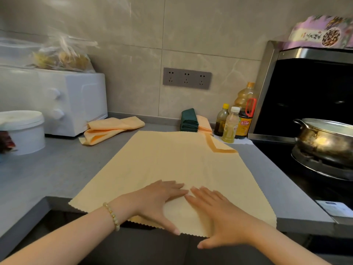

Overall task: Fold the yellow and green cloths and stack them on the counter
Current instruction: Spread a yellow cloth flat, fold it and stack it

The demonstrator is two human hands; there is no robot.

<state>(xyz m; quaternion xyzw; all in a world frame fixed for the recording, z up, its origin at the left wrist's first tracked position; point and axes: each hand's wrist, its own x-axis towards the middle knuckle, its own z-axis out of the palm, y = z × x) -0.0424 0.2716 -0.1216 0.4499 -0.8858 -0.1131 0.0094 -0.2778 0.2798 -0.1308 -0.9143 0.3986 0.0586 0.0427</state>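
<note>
A large yellow cloth lies spread flat on the grey counter, its near edge hanging a little over the front. My left hand and my right hand both press flat on its near part, fingers straight, fingertips almost meeting. A second yellow cloth lies loosely folded at the back left. At the back, a folded dark green cloth stands against folded yellow cloths.
A white toaster oven and a white tub stand at the left. Oil and sauce bottles stand at the back right. A steel pot sits on the black hob at the right.
</note>
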